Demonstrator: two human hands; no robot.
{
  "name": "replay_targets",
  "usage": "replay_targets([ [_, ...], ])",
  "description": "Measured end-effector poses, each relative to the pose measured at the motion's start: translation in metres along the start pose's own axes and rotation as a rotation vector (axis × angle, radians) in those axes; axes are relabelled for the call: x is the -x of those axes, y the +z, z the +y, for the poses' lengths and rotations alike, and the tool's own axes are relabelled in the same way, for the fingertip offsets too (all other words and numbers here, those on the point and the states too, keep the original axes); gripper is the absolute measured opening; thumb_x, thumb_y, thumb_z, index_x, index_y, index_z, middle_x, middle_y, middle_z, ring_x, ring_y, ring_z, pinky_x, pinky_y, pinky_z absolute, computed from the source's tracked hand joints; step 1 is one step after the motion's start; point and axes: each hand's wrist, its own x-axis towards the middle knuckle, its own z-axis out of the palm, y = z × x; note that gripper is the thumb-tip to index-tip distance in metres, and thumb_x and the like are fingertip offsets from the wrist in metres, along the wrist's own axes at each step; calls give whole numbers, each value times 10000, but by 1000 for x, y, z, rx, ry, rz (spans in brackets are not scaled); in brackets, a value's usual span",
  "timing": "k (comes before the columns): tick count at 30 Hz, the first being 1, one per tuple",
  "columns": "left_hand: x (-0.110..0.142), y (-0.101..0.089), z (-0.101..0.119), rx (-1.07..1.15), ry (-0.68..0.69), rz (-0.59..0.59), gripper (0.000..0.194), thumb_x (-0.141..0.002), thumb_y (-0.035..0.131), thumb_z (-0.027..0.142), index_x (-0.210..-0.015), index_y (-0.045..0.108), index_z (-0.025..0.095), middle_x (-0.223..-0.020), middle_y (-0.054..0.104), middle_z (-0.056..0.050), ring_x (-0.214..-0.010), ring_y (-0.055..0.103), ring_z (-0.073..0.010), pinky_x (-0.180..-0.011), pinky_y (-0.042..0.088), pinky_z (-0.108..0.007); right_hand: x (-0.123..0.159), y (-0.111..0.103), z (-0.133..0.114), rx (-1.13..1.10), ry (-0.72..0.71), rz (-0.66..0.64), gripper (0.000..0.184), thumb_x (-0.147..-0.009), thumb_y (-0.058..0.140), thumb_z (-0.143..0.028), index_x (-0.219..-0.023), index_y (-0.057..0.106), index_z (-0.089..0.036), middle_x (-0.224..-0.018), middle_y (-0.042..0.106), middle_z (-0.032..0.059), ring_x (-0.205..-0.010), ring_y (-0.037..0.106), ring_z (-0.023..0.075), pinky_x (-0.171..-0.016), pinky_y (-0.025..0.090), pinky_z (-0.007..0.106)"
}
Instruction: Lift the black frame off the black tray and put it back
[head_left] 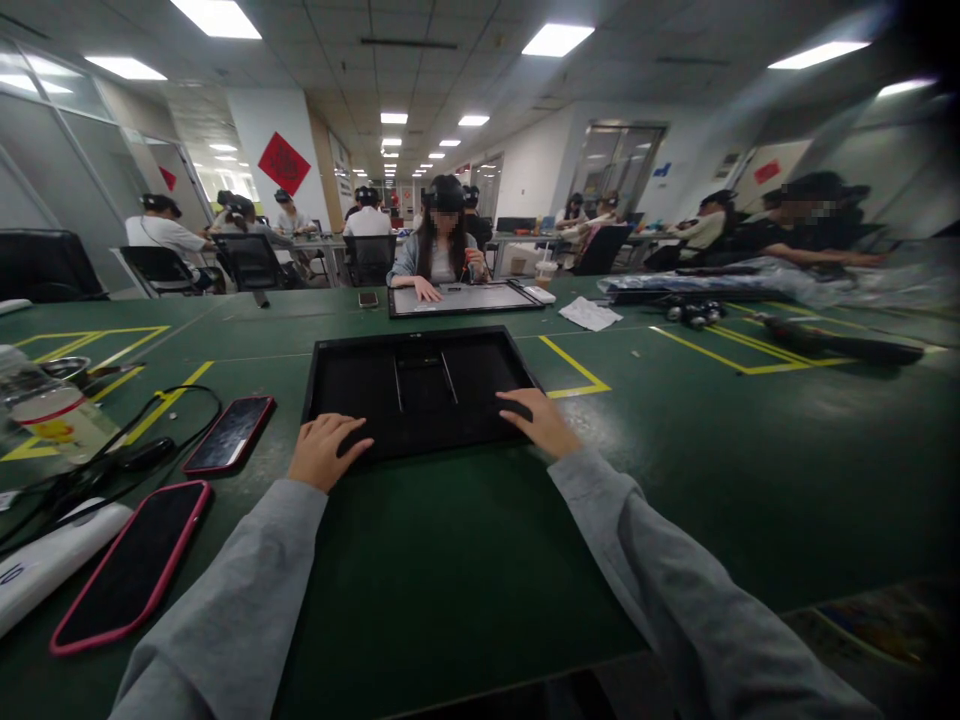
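Note:
A black, shallow rectangular panel with a raised rim (480,437), perhaps a display housing, lies on the green table in front of me. Two thin bright rods and a small dark block show in its middle. My left hand (328,448) rests at the panel's near left corner, fingers stretched out over the rim and thumb apart. At the near right corner lies my right hand (544,420), its fingers reaching inward over the edge, thumb spread. Neither hand is wrapped round anything that I can see.
Left of me lie a red-edged phone (229,434), a pink-cased phone (135,568), a white device (56,560), black cables and a clear bottle (52,410). Across the table a person works at a grey panel (465,298). A crumpled tissue (591,313) and plastic-wrapped parts (697,282) lie right.

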Motion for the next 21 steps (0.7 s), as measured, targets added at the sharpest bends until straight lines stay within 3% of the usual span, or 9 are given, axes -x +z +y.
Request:
replay_targets([
  [3,3,7,23,56,195,-220,481,-898,501,541,-1269,580,245,-1133,641,-70,-1028,572,-211,-828,417,-351,4,2,-28,-98,-106,-261,413,-843,654,-436,-1219,624,-268,-1109,654,63,-1056,577,240,-932,466,429],
  [6,6,12,33,32,216,-297,432,-953,458,400,-1348,497,230,-1124,619,-72,-972,582,-186,-796,434,-319,8,10,-46,-93,-160,-385,359,-855,651,-289,-1210,610,-248,-1100,616,69,-1022,565,220,-893,474,396],
  [11,-13,19,25,-58,200,-362,338,-962,440,306,-1262,548,195,-1112,608,-84,-976,574,-207,-833,440,-338,-8,28,-52,116,-191,-377,330,-867,551,-86,-1179,567,-193,-1060,581,89,-988,537,216,-880,451,378],
  [14,-46,32,17,-129,134,-399,300,-939,485,274,-1218,570,203,-1098,610,-89,-989,573,-214,-855,433,-336,-38,43,-45,239,-162,-399,334,-864,551,-76,-1178,550,-189,-1048,574,91,-969,534,215,-860,437,357],
  [18,-93,57,7,-159,-58,-410,307,-920,498,236,-1217,573,215,-1135,589,-111,-1058,547,-232,-872,433,-346,-87,65,-34,350,-39,-404,340,-874,514,-74,-1198,540,-175,-1116,569,120,-1046,518,234,-872,423,348],
  [21,-111,73,1,-167,-124,-386,331,-923,482,245,-1243,561,215,-1155,581,-122,-1076,534,-244,-872,433,-359,-109,76,-30,369,32,-393,344,-861,522,-91,-1196,545,-164,-1157,566,132,-1084,505,246,-879,422,349],
])
